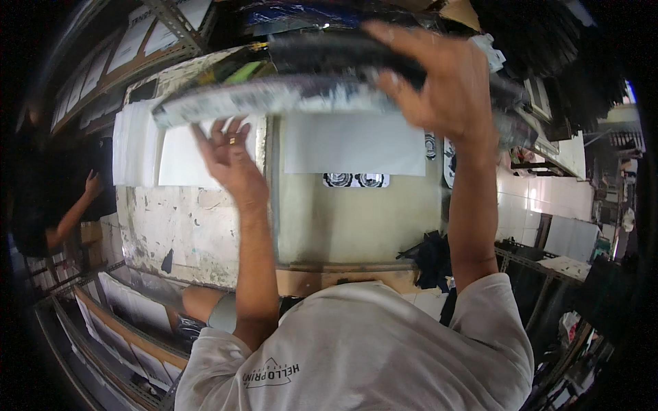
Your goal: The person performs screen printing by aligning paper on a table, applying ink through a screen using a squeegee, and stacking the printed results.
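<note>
A long, stained, pale-edged frame, blurred by motion, is raised above the worktable. Just under its left end is my left hand, wearing a ring, its fingers apart; whether they touch the edge I cannot tell. My right hand is at the frame's right part, thumb and fingers around a dark bar whose kind is too smeared to make out. Below lies a white sheet on a greenish-grey board. Black-and-white round prints show past its front edge.
To the left, white sheets lie on the paint-chipped tabletop. Dark cloth sits at the near right corner. Metal racks hold boards at lower left. At far left is another person's arm.
</note>
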Tool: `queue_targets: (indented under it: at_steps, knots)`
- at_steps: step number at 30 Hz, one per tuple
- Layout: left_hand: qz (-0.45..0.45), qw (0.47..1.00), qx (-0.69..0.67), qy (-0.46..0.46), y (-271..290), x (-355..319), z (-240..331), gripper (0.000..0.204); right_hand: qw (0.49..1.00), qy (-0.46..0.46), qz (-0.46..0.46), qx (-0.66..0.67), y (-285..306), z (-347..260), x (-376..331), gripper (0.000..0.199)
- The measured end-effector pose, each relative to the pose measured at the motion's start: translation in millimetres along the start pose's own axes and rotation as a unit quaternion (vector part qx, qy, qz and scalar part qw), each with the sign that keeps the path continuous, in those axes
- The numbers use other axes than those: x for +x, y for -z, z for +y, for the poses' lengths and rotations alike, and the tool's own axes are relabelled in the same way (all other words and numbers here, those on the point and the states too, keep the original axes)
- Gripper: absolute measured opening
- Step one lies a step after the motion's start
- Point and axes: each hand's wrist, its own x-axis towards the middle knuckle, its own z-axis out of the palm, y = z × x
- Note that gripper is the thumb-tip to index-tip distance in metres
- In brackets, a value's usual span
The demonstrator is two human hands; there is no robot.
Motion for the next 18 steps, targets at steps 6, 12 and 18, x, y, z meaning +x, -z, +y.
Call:
queue_targets:
  at_steps: [6, 12, 18]
  knots:
    - [0.05, 0.974, 0.131, 0.176, 80.0, -41.2, 16.9, 0.062, 0.993, -0.084, -0.061, 0.048, -28.2, -42.2, -89.3, 0.044]
    - [0.026, 0.965, 0.197, 0.171, 133.5, -98.9, -24.0, 0.092, 0.932, -0.199, -0.26, 0.158, -90.5, -33.8, -136.9, 0.047]
    - [-0.042, 0.859, 0.508, 0.048, 152.7, -115.0, -36.0, 0.094, 0.937, -0.162, -0.307, 0.035, -136.0, -44.5, -177.1, 0.078]
